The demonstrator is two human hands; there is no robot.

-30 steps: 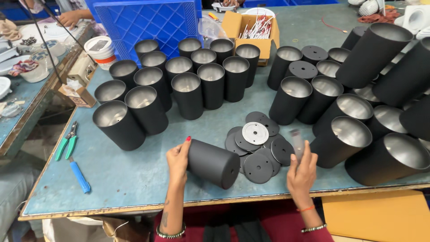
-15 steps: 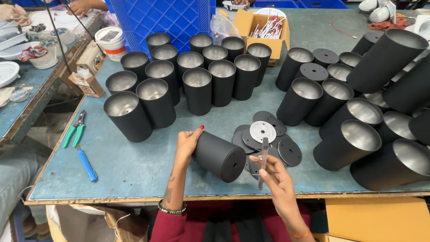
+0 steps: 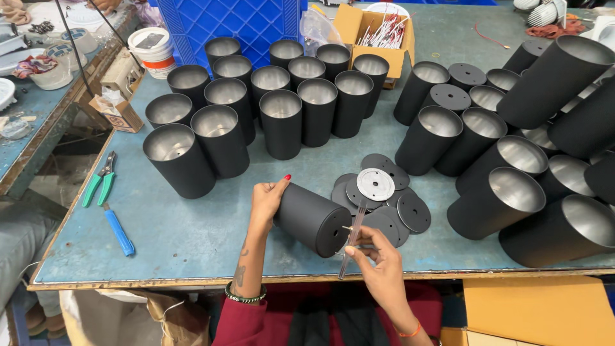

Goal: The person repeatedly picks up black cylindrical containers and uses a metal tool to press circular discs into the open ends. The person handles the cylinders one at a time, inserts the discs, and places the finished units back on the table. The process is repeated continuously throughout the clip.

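A black metal cylinder [image 3: 312, 216] lies on its side on the blue-grey table [image 3: 192, 230], closed end toward me. My left hand [image 3: 268, 200] grips its far left end. My right hand [image 3: 377, 251] holds a thin flat metal tool [image 3: 352, 242] upright against the cylinder's end face, where small screws stick out. Just behind lies a pile of black round discs [image 3: 400, 211] with one silver disc [image 3: 375, 184] on top.
Several upright black cylinders [image 3: 269, 106] with silver insides fill the back; more lean at the right [image 3: 512, 179]. Green pliers [image 3: 99, 179] and a blue-handled tool [image 3: 119, 231] lie at the left. A blue crate [image 3: 237, 22], a cardboard box [image 3: 378, 38] and a white tub [image 3: 151, 48] stand behind.
My right hand picked up the thin metal tool from beside the discs and brought it to the cylinder's end. The left hand stayed on the cylinder.
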